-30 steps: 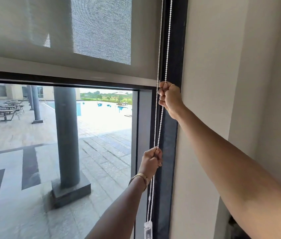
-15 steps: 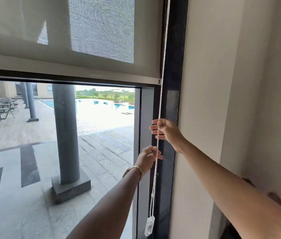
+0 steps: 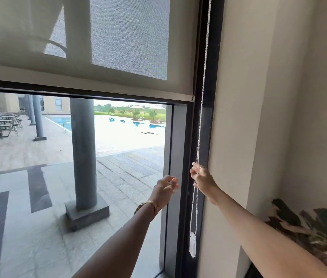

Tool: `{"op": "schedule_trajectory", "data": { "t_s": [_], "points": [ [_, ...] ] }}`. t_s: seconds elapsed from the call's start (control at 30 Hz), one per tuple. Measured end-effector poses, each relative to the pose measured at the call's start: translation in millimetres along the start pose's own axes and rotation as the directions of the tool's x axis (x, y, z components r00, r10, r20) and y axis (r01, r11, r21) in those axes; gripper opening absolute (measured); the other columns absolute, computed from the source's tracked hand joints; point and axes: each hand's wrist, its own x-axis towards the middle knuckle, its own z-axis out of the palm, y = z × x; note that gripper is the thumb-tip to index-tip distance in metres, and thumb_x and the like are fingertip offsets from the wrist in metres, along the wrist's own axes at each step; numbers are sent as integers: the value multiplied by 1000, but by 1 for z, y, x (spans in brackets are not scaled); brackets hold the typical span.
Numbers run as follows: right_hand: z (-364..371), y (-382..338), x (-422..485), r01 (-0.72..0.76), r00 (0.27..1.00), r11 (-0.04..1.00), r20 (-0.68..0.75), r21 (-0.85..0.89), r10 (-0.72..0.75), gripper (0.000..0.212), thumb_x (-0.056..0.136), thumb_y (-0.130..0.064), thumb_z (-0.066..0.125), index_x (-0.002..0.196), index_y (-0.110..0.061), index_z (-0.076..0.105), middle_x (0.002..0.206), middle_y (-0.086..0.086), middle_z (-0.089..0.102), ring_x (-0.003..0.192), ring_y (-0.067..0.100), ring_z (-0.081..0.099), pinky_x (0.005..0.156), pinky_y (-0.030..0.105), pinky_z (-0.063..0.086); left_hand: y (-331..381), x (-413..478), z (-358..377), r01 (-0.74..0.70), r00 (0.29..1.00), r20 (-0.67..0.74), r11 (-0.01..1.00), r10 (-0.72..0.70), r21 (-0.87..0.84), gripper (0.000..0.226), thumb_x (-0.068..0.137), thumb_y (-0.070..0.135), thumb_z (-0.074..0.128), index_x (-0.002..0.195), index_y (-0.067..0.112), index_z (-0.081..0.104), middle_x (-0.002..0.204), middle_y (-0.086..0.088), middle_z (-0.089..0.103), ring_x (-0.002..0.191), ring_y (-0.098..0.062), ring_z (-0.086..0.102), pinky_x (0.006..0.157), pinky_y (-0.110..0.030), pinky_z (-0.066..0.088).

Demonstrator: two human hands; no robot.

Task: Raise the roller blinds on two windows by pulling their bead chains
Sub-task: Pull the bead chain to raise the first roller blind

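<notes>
Gripping bead chain [image 3: 200, 125], right hand [image 3: 202, 177] beside frame [image 3: 208, 117]

Roller blind [image 3: 82, 43], partly raised, fills the upper left of the frame; its bottom rail [image 3: 102, 90] runs across the window at mid-height. Bead chain [image 3: 202, 97] hangs along the dark window frame [image 3: 212, 77] right of centre and ends in a clear chain weight [image 3: 192, 244] at lower centre. Right hand [image 3: 202, 177], wearing a ring, is closed around the chain at centre right. Left hand [image 3: 164, 190], with a gold bracelet [image 3: 146, 204] at the wrist, is loosely open just left of the chain and apart from it. Through the glass: a grey pillar [image 3: 82, 153], paving and a pool. A blurred plant [image 3: 311, 229] occupies the lower right against the cream wall [image 3: 278, 97].
</notes>
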Motion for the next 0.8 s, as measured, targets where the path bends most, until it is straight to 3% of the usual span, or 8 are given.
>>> {"op": "schedule_trajectory", "data": {
  "t_s": [0.17,0.33,0.43,0.5,0.63,0.8],
  "points": [
    [25,-17,-80,20,1000,999,-7,44,-20,39,98,-11,38,136,-15,45,137,11,53,125,27,51,100,42,47,17,-88,-25,-40,998,-46,999,38,-25,30,97,23,46,113,2,58,106,-14,65,81,-9,59,59,-12,45],
    [58,-53,-158,76,997,985,2,157,-78,27,99,-10,36,115,-17,56,118,4,60,115,23,56,97,41,48,35,-162,-66,-126,971,-202,991,131,37,21,93,5,46,108,5,62,105,-15,70,85,-17,64,57,-6,45],
    [77,-82,-197,122,992,961,-3,248,-125,24,99,-12,38,109,-17,59,110,1,64,106,20,59,89,34,51,60,-199,-94,-172,940,-301,985,159,-15,21,93,6,45,104,7,63,101,-13,72,85,-21,67,63,-15,49],
    [89,-100,-216,152,988,945,-20,288,-153,24,100,-16,38,106,-17,61,108,0,66,103,20,62,84,31,52,79,-221,-111,-188,923,-354,979,150,-75,20,92,18,47,100,11,64,97,-11,73,84,-23,68,68,-29,50],
    [119,-136,-253,211,976,909,-30,360,-214,25,100,-21,40,98,-21,65,104,1,70,100,19,66,86,35,54,115,-268,-150,-251,885,-428,962,183,-107,30,81,39,47,94,19,65,92,-3,73,84,-24,69,71,-37,51],
    [180,-185,-303,321,941,878,-11,355,-339,32,99,-27,40,109,-8,63,107,6,71,97,16,69,82,31,57,130,-335,-214,-297,815,-522,955,253,-1,17,95,28,47,89,29,63,87,6,73,79,-16,71,76,-39,57]
  ]
}}
